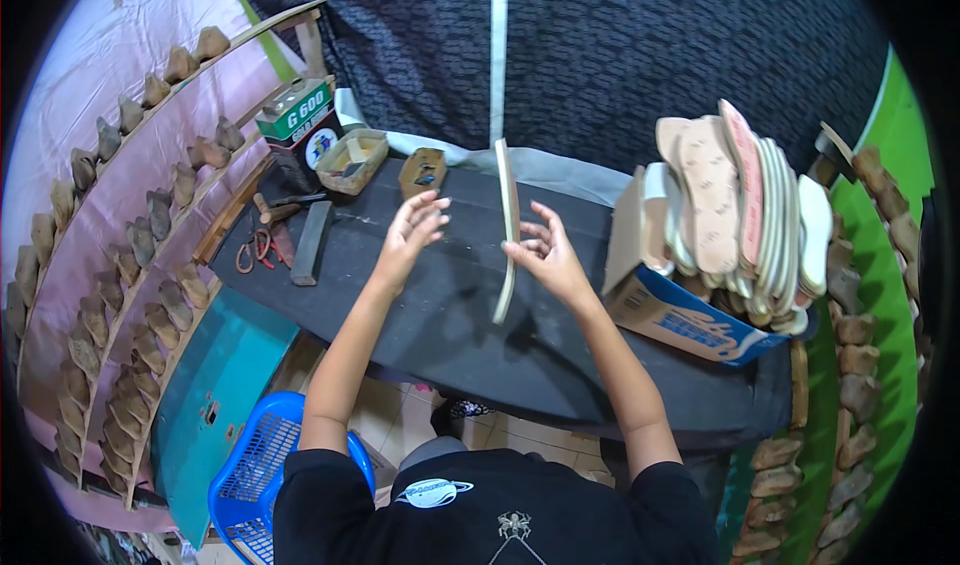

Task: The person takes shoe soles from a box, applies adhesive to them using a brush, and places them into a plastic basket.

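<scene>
My right hand (548, 258) grips a thin shoe insole (508, 195) at about its middle, thumb on one side and fingers on the other. The insole stands edge-on above the dark table (430, 310), so its flat faces hardly show. To its left, my left hand (408, 237) is raised with loosely bent fingers apart, holding nothing and not touching the insole. On the right of the table, a blue and white cardboard box (690, 317) holds many upright insoles (703, 200), beige, pink and white.
At the table's back left stand a green and black can (297, 130), a plastic tub (340, 177) and a small cardboard box (423, 171). Near them lie a grey block (312, 245) and red-handled tools (265, 247). Racks of wooden shoe lasts (140, 320) flank both sides. A blue plastic chair (262, 465) stands lower left.
</scene>
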Action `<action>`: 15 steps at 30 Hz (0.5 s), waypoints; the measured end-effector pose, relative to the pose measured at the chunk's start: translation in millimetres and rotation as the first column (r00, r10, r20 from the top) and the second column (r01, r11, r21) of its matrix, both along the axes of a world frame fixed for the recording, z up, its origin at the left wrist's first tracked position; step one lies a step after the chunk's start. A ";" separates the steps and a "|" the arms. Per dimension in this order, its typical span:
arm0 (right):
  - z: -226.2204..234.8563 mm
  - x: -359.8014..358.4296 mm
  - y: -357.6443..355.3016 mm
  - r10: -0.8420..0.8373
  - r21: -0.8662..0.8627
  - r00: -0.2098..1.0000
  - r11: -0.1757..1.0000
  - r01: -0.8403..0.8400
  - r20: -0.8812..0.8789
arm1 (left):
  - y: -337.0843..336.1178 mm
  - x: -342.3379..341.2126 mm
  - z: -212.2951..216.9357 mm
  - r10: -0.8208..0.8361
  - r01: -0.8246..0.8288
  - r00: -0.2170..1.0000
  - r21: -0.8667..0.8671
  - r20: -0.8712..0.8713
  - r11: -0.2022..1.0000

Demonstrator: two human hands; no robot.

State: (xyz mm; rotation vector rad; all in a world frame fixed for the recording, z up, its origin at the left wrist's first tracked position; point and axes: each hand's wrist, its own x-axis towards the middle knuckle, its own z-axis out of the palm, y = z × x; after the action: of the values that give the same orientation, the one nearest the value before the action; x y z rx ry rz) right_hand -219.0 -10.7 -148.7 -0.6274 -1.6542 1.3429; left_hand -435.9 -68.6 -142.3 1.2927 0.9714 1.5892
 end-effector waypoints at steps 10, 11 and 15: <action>-34.0 -89.0 18.9 -0.210 0.565 0.759 0.790 -0.240 0.617 | 24.1 -116.9 -83.5 0.059 0.103 0.906 -0.353 0.419 0.930; -38.4 -96.2 21.1 -0.203 0.549 0.715 0.783 -0.292 0.669 | 23.8 -124.9 -90.3 0.060 0.116 0.899 -0.369 0.433 0.922; -54.5 -118.3 28.3 -0.185 0.527 0.655 0.763 -0.374 0.733 | 25.5 -146.6 -108.1 0.105 0.139 0.857 -0.424 0.504 0.895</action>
State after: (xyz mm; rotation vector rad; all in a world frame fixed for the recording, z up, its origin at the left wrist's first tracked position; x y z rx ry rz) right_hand -337.3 17.6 -203.2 -0.7120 -2.7032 0.4329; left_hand -582.5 -43.1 -250.4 0.5061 0.8978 1.4681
